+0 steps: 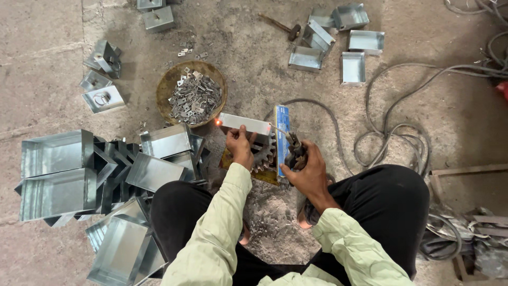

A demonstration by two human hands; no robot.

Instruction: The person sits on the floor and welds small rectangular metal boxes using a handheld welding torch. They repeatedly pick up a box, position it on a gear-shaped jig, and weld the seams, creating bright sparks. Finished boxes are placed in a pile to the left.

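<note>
My left hand (239, 146) grips a shiny metal box (244, 123) that rests on a large toothed gear (263, 154). A glowing orange spot (217, 122) shows at the box's left end. My right hand (307, 168) holds a dark welding electrode holder (295, 151), its thin rod pointing toward the box. A blue flat packet (282, 139) stands on edge between the two hands. I squat on the concrete floor in dark trousers and pale green sleeves.
A round basket (167, 86) of several small metal pieces sits ahead. A pile of metal boxes (79, 175) lies at my left, more boxes (338, 39) at the far right. A hammer (283, 26) lies ahead. Cables (391, 122) loop on the right.
</note>
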